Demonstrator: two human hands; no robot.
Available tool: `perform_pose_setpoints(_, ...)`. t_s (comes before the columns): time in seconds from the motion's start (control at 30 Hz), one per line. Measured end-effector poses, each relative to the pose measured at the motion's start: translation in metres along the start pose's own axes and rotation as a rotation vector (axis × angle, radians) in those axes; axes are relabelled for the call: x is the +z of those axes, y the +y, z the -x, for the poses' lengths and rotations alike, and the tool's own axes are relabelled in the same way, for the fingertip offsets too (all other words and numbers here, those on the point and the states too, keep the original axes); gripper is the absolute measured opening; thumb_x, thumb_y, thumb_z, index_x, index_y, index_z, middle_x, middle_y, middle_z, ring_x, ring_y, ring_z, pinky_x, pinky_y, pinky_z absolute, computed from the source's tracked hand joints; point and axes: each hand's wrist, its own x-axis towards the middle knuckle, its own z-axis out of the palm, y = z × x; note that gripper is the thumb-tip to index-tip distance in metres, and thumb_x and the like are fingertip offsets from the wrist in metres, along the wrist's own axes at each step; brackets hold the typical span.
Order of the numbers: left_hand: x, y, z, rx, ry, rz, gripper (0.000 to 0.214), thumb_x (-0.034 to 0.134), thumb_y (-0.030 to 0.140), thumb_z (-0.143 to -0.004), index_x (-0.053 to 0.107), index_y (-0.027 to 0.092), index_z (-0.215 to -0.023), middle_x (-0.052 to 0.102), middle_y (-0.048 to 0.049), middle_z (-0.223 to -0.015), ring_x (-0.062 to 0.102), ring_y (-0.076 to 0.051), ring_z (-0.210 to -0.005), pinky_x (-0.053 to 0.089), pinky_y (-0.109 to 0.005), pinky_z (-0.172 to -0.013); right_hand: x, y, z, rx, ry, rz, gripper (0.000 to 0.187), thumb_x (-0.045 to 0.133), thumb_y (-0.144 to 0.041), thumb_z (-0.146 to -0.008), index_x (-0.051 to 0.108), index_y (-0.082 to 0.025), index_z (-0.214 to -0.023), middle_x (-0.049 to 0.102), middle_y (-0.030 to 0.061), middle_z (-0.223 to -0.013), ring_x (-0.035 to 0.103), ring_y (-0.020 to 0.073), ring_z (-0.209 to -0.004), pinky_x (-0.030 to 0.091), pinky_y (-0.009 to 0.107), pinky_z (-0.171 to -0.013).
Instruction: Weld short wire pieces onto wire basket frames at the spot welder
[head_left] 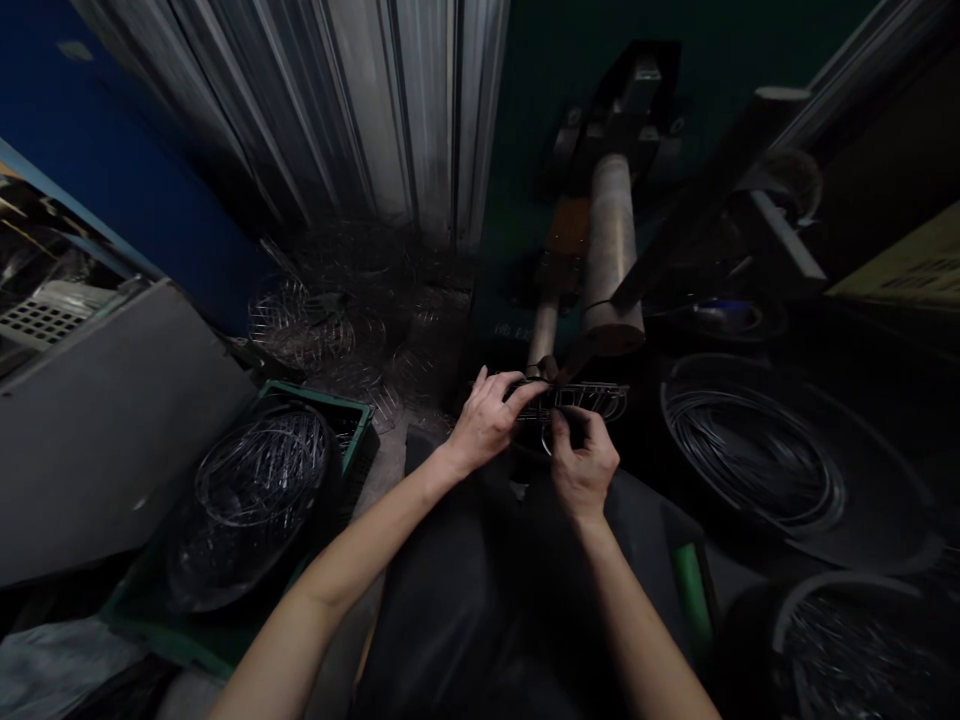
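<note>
A small wire frame [611, 398] of thin metal rods lies at the lower electrode of a machine, in front of me. My left hand [486, 415] grips its left side, with thumb and forefinger reaching toward the electrode tip. My right hand [585, 465] is closed in a pinch at the near edge of the frame, beside a curved piece of wire [546, 438]. Just beyond the fingers stand a thick metal cylinder [613, 250] and a thinner rod [544, 335] of the machine. Dim light hides the exact contact between fingers and wire.
On the left, a green crate [352, 415] bears a basin [187, 570] of wire pieces. Tangled wire parts [315, 325] cover the floor behind it. To the right sit a large basin [892, 500] with wire rings [750, 455] and a bucket [787, 620] of small metal pieces.
</note>
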Motion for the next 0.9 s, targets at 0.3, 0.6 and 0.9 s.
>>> perform_pose_setpoints(0.3,0.0,-0.002,-0.002,0.023,0.029,-0.072,0.041,0.051,0.016,-0.086,0.049,0.025,-0.127,0.054,-0.0084,-0.118,0.056,-0.021,-0.111,0.035,-0.053,-0.108,-0.001,0.002,0.0,-0.087,-0.058,0.09,0.03,0.044,-0.044,-0.092,0.058,-0.017,-0.092,0.066,0.0066,-0.084,0.062,0.0165,-0.076,0.049,0.028,-0.07)
perform_pose_setpoints(0.6,-0.004,-0.003,-0.006,0.021,-0.019,-0.029,0.045,0.057,0.018,-0.083,0.048,0.023,-0.126,0.055,-0.0088,-0.119,0.055,-0.022,-0.114,0.033,-0.052,-0.109,0.004,0.001,-0.002,-0.116,-0.06,0.037,0.023,0.044,-0.037,-0.092,0.058,-0.018,-0.091,0.066,0.0052,-0.083,0.062,0.0157,-0.076,0.05,0.029,-0.071)
perform_pose_setpoints(0.9,0.015,-0.028,0.024,-0.179,0.206,0.186,0.09,0.076,0.036,-0.067,0.022,0.02,-0.137,0.032,-0.0188,-0.141,0.031,-0.03,-0.135,0.031,-0.053,-0.108,-0.146,0.023,0.056,0.173,-0.004,0.355,0.041,0.052,-0.054,-0.081,0.061,-0.023,-0.107,0.066,0.0102,-0.101,0.064,0.0247,-0.09,0.049,0.042,-0.082)
